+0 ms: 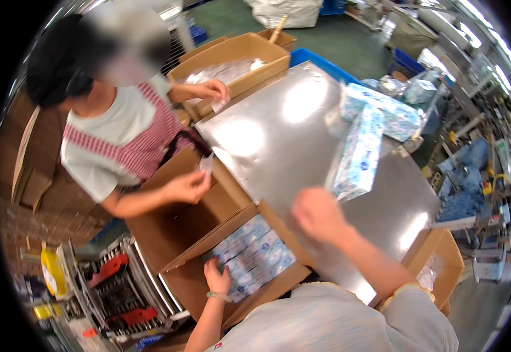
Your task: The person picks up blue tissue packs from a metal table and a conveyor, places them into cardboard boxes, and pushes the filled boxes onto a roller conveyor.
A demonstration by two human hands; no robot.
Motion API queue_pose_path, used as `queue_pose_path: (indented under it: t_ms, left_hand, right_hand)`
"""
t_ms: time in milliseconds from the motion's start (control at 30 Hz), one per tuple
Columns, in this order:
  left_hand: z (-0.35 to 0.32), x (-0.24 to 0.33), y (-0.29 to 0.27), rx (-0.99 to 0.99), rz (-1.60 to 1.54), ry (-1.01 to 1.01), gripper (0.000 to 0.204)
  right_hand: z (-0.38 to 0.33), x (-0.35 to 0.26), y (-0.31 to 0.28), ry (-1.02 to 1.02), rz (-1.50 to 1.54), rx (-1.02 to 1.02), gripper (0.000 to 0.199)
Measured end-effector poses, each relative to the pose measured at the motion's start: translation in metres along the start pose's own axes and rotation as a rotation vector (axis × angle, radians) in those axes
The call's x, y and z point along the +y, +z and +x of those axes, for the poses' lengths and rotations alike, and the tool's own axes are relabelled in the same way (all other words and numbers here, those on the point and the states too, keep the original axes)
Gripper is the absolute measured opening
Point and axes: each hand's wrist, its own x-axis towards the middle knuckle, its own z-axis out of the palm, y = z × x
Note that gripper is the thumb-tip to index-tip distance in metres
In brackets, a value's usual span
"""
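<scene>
Inside an open cardboard carton (179, 287) at the lower middle, several tissue packs (258, 255) with a white and blue floral print lie side by side. My left hand (217, 277) reaches into that carton at the packs' left edge. Its thumb stands apart from the fingers, which touch the packs, and no pack is lifted. Over the metal table, right of the carton, my right hand (318, 215) is curled and smeared by motion; whether anything is in it cannot be made out. Two long wrapped bundles of tissue packs (361, 154) lie farther right on the table.
A co-worker (129, 126) at the left holds small clear plastic pieces over an adjoining carton (179, 226). The metal table (273, 141) spans the middle. Cartons with clear plastic (232, 67) stand behind it and at lower right (443, 264). Machinery (484, 170) lines the right side.
</scene>
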Motion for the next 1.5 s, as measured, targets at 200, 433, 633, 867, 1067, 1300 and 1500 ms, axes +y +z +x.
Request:
queue_pose_path:
  t_ms: [200, 433, 633, 867, 1067, 1300, 1500]
  left_hand:
    - [0.023, 0.235, 0.026, -0.053, -0.173, 0.745, 0.038]
    - [0.045, 0.368, 0.117, -0.197, 0.167, 0.868, 0.068]
    - [0.075, 0.395, 0.151, -0.266, 0.411, 0.873, 0.104]
    - [0.092, 0.384, 0.122, -0.599, 0.512, 1.269, 0.089]
    - [0.077, 0.373, 0.122, -0.603, 0.55, 1.307, 0.075]
    - [0.046, 0.359, -0.032, -0.145, 0.394, 1.364, 0.074]
    - [0.012, 0.203, -0.117, -0.305, -0.468, 0.543, 0.081]
  right_hand:
    - [-0.006, 0.205, -0.059, 0.827, -0.395, 0.258, 0.101]
    - [-0.026, 0.122, -0.068, 0.793, -0.121, 0.036, 0.071]
    - [-0.007, 0.323, -0.179, 0.855, -0.595, 0.145, 0.073]
    - [0.002, 0.443, -0.194, 0.956, -0.625, -0.173, 0.128]
    - [-0.014, 0.346, -0.149, 0.783, -0.311, -0.255, 0.123]
    - [-0.12, 0.201, -0.13, 0.909, -0.5, -0.26, 0.122]
    - [-0.13, 0.194, -0.104, 1.088, 0.052, 0.106, 0.103]
